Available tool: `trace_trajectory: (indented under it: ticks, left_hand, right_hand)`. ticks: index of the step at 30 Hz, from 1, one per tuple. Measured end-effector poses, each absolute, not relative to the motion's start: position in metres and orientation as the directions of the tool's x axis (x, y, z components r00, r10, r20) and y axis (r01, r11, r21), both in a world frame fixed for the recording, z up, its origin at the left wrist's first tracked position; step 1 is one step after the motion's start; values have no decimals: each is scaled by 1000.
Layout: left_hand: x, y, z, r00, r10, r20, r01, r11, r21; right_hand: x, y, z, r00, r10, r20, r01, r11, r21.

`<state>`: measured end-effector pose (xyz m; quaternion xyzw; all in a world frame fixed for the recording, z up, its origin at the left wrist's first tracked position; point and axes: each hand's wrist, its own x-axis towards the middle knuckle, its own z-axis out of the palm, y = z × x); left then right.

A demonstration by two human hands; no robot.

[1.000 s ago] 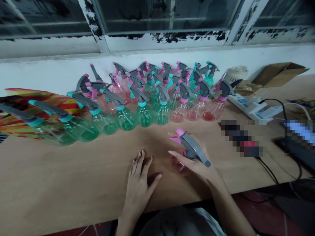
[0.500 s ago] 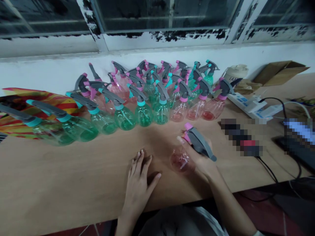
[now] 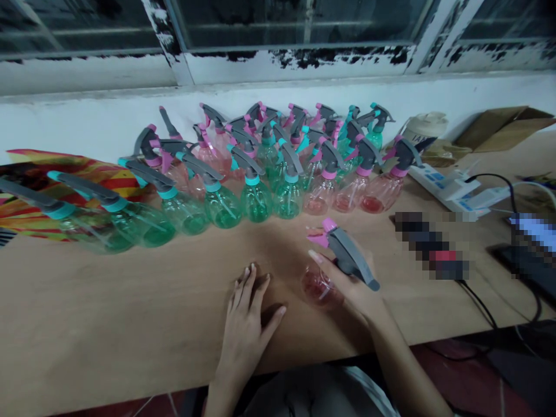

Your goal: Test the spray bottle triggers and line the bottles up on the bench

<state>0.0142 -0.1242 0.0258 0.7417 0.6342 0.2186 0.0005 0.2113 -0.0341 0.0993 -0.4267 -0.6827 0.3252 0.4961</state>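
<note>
My right hand [image 3: 351,289] is wrapped round a pink spray bottle [image 3: 319,289] with a grey and pink trigger head, low over the front of the table. Part of the bottle is hidden behind my fingers. To its left, my left hand [image 3: 247,318] lies palm down on the wooden table [image 3: 143,324], fingers apart, holding nothing. Beyond both hands stands a front row of spray bottles: several green ones [image 3: 222,207] with turquoise collars at the left and middle, and pink ones [image 3: 315,197] with pink collars at the right. More bottles crowd behind them against the wall.
A colourful plastic bag [image 3: 87,168] lies behind the leftmost bottles. At the right are a white power strip [image 3: 443,188] with plugs and cables, a cardboard box [image 3: 499,130], a white container [image 3: 428,127] and a blurred-out dark object [image 3: 430,246]. The table's front edge is close to my body.
My right index finger has come off the pink trigger, which now shows clear of my hand. The bottle stays in nearly the same place. My left hand has not moved.
</note>
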Motion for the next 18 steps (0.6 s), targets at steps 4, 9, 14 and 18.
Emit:
trace_trajectory:
  ticks: [4, 9, 14, 18]
  left_hand:
    - [14, -124, 25, 103, 939, 328, 941, -200, 275]
    - [14, -124, 24, 98, 935, 340, 940, -199, 277]
    - [14, -124, 23, 98, 932, 349, 939, -203, 278]
    - [14, -124, 24, 92, 933, 349, 937, -199, 286]
  right_hand:
    - [209, -37, 98, -147, 911, 385, 266, 412, -872]
    - [208, -38, 98, -162, 913, 374, 265, 405, -875]
    - [209, -35, 99, -182, 903, 389, 274, 426, -862]
    - [209, -35, 104, -214, 905, 367, 317, 419, -851]
